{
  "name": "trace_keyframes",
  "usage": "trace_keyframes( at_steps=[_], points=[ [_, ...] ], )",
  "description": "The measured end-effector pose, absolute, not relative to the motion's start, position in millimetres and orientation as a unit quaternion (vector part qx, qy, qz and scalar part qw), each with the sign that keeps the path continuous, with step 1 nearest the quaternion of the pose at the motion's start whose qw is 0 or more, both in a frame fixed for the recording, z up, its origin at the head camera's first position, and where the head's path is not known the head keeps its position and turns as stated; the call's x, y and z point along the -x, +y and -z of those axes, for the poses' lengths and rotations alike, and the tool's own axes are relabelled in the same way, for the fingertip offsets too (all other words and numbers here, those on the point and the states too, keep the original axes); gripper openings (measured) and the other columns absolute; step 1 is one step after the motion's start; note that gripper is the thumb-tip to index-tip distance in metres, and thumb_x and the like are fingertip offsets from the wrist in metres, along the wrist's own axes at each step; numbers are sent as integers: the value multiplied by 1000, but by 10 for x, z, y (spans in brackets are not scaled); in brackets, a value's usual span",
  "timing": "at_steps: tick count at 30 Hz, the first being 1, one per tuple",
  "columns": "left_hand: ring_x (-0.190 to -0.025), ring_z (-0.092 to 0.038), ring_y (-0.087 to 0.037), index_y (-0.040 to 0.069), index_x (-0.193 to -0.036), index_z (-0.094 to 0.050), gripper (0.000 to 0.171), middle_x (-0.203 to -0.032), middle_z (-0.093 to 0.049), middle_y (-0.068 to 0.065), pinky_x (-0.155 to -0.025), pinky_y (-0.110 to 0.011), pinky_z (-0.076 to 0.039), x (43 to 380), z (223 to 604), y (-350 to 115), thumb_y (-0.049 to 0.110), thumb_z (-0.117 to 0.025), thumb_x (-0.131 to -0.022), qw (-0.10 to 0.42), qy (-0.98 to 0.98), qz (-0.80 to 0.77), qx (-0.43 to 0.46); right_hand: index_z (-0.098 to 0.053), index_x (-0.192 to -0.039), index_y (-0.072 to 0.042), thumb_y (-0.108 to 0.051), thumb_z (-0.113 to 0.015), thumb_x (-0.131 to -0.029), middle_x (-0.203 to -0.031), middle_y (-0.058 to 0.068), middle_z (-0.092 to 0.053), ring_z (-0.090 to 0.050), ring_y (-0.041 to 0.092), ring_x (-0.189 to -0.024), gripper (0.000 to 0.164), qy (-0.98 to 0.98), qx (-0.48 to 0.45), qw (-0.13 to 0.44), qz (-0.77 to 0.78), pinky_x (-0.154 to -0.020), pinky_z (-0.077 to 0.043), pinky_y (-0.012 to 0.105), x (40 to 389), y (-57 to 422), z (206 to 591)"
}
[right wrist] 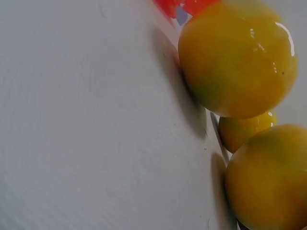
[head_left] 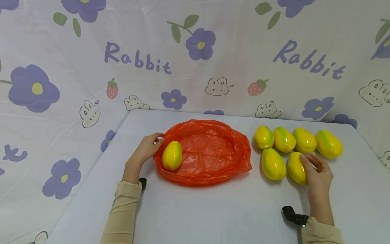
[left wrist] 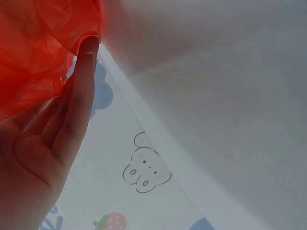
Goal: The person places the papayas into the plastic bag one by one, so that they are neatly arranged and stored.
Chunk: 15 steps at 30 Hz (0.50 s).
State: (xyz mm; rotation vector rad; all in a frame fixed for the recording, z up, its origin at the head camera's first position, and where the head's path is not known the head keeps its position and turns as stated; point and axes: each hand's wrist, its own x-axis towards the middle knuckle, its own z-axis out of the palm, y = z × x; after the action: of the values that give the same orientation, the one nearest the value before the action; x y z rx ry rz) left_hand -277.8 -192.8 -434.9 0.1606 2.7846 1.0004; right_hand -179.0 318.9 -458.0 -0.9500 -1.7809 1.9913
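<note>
A red plastic bag (head_left: 201, 162) lies spread on the table with its mouth open upward. One yellow mango-like fruit (head_left: 172, 156) with a green streak sits inside, at the bag's left end. My left hand (head_left: 147, 147) holds the bag's left rim; in the left wrist view the left hand (left wrist: 53, 134) has its fingertips against the red film. To the bag's right, my right hand (head_left: 318, 173) grips another yellow fruit (head_left: 296, 169) from its right side, thumb on top. That fruit appears to rest on the table. The right hand's fingers do not show in the right wrist view.
Several more yellow fruits stand close by: one fruit (head_left: 273, 165) left of the gripped one, and a back row ending at a right-hand fruit (head_left: 329, 144). The white table (head_left: 213, 210) meets a patterned cloth (head_left: 243, 40) behind and at the sides.
</note>
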Motion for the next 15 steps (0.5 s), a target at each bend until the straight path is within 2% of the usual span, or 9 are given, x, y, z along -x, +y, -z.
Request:
trace_keyframes(
  at_steps=[5, 15],
  points=[
    [-117, -57, -34, 14, -144, -46, 44, -136, -57, -19, -97, -47, -53, 2779, 4349, -1937, 33, -44, -104, 86, 937, -334, -55, -53, -136, -21, -33, -77, -83, -107, -19, -57, -46, -1, -95, 59, -623, 320, 157, -696, -78, -40, 4, 1816, 3151, 4566],
    [-119, -56, -35, 14, -144, -45, 45, -136, -56, -19, -98, -48, -53, 2772, 4339, -1933, 33, -44, -103, 90, 936, -335, -54, -61, -127, -24, -30, -76, -84, -104, -20, -59, -46, 0, -94, 46, -620, 324, 172, -693, -75, -41, 3, 1808, 3132, 4562]
  ],
)
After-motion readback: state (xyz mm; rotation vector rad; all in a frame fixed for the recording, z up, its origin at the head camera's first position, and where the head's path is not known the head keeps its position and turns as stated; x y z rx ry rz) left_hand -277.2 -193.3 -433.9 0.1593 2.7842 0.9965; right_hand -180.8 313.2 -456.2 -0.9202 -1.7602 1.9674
